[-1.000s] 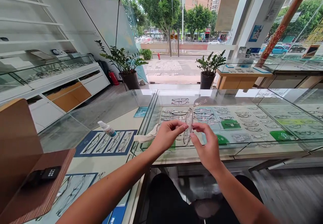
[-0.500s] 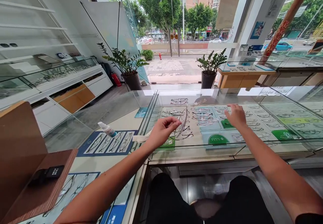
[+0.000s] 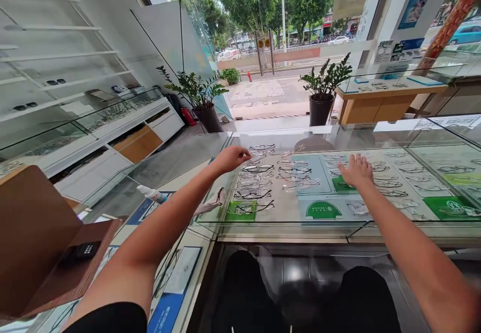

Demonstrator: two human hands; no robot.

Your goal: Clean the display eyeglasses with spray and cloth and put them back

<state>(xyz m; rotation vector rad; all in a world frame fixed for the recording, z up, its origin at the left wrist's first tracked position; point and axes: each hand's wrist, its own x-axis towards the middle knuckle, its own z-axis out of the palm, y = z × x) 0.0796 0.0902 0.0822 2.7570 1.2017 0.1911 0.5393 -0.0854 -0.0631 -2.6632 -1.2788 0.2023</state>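
Note:
My left hand (image 3: 230, 159) is over the back left of the glass counter, thumb and fingers pinched at the end of a thin-rimmed pair of eyeglasses (image 3: 257, 156). Just behind it lies a dark-rimmed pair (image 3: 262, 147), and a light, thin pair (image 3: 293, 150) is to the right. My right hand (image 3: 356, 171) rests palm down on the glass top (image 3: 278, 227), fingers spread, holding nothing. Under the glass, rows of eyeglasses (image 3: 295, 170) lie beside green cards (image 3: 323, 210). Below my left forearm, a pale cloth (image 3: 208, 207) sits by a dark-edged item I cannot make out clearly.
A white spray bottle (image 3: 150, 193) stands left of my forearm, partly hidden. A brown box-like stand (image 3: 37, 238) holds a small black device (image 3: 80, 254). Potted plants (image 3: 208, 117) flank the doorway beyond the counter. My knees are below the counter's front edge.
My left hand has moved back and left with the eyeglasses, lowering them toward the counter top. My right hand has flattened, its fingers more spread. The view has shifted slightly.

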